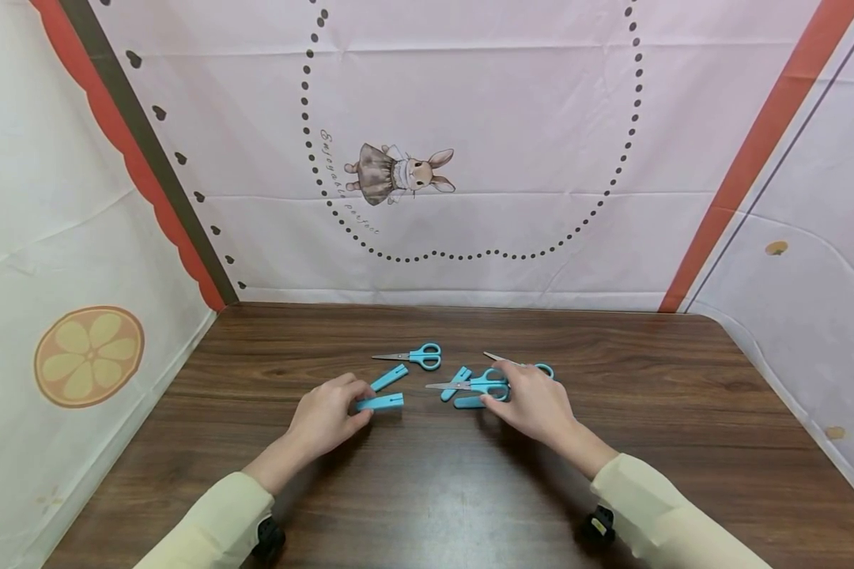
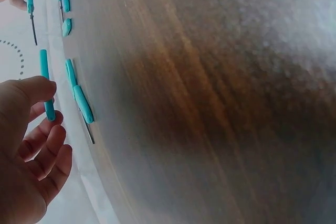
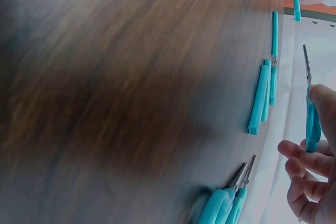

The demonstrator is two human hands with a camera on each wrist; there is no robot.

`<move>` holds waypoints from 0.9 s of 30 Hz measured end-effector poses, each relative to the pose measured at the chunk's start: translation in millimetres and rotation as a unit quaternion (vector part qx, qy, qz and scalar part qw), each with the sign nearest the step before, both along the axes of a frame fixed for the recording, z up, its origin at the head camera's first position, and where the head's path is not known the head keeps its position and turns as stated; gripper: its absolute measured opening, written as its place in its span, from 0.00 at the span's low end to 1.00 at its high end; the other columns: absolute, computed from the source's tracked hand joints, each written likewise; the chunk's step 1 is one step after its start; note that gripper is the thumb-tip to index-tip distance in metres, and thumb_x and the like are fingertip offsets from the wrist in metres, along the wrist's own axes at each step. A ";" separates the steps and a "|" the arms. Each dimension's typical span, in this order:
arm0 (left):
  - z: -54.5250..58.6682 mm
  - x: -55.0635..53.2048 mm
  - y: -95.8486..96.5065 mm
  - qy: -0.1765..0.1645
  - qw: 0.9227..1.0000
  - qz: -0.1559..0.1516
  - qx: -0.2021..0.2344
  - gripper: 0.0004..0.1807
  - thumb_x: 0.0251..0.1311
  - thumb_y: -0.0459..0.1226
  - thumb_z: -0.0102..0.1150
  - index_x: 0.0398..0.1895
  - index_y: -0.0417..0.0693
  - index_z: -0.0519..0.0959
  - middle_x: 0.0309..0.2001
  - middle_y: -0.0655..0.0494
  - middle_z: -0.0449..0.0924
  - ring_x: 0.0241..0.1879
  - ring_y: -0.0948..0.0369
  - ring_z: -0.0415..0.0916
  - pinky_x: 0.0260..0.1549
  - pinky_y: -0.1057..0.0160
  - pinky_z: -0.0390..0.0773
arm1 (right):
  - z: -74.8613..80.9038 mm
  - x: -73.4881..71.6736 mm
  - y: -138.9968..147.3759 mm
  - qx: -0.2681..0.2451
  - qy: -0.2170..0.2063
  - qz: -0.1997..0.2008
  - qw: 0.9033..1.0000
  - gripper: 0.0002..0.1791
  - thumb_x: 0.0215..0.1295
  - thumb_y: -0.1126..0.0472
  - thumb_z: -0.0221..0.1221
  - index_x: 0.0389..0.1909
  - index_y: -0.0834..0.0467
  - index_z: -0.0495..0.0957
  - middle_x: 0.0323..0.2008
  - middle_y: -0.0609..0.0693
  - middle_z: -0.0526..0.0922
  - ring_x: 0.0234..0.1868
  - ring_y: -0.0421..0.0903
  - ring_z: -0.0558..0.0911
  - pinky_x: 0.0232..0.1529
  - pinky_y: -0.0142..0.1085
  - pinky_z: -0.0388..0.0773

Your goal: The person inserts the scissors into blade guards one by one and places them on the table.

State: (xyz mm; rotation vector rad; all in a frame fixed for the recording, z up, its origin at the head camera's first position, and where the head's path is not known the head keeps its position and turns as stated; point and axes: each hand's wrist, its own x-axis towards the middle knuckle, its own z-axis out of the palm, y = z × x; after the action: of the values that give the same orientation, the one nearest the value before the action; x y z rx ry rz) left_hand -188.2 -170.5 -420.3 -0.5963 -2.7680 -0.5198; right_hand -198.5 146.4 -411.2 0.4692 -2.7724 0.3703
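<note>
My left hand (image 1: 327, 417) pinches a light-blue scissors cover (image 1: 380, 402) between thumb and fingers, off the table, its slotted end toward the right. In my right hand (image 1: 538, 405) a pair of scissors (image 1: 480, 386) with blue handles is pinched by the handle loops, blades bare and pointing left toward the cover. In the right wrist view these scissors (image 3: 312, 116) hang above the table. The blade tips and the cover are apart. A second cover (image 1: 389, 378) lies beyond my left fingers; two more covers (image 1: 455, 385) (image 1: 468, 403) lie beneath or beside the held scissors.
Uncovered scissors (image 1: 425, 356) lie on the brown wooden table (image 1: 427, 490) at centre back. More scissors (image 1: 545, 370) lie behind my right hand, partly hidden; the right wrist view has two blades there. A printed cloth (image 1: 541, 118) hangs along the back and sides.
</note>
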 end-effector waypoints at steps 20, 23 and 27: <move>2.5 -8.0 11.2 0.023 1.000 -0.019 0.000 0.08 0.48 0.39 0.67 0.34 0.55 0.81 0.30 0.65 0.75 0.24 0.70 0.71 0.19 0.70 0.68 | -1.9 4.8 4.8 -0.007 0.015 0.014 1.000 0.28 0.49 0.41 0.64 0.48 0.52 0.76 0.21 0.41 0.75 0.17 0.35 0.66 0.12 0.30 0.60; 1.9 -8.0 11.9 0.018 1.000 -0.019 0.001 0.09 0.48 0.39 0.67 0.34 0.55 0.81 0.30 0.65 0.75 0.24 0.70 0.70 0.19 0.71 0.67 | -1.8 5.9 4.2 -0.006 0.012 0.018 1.000 0.28 0.49 0.40 0.64 0.48 0.52 0.75 0.18 0.40 0.71 0.16 0.35 0.64 0.12 0.30 0.59; -0.3 -8.5 12.8 0.013 1.000 -0.018 0.003 0.09 0.47 0.40 0.68 0.34 0.55 0.81 0.30 0.65 0.74 0.25 0.70 0.71 0.19 0.71 0.68 | -1.2 7.5 3.7 -0.004 0.006 0.021 1.000 0.28 0.50 0.40 0.64 0.48 0.52 0.75 0.17 0.39 0.68 0.16 0.34 0.63 0.11 0.29 0.59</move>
State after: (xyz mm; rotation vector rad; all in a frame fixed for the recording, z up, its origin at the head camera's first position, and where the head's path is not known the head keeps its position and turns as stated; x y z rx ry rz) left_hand -196.7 -157.7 -420.6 -0.6490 -2.7348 -0.5241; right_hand -191.1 150.0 -412.4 0.5279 -2.7517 0.3869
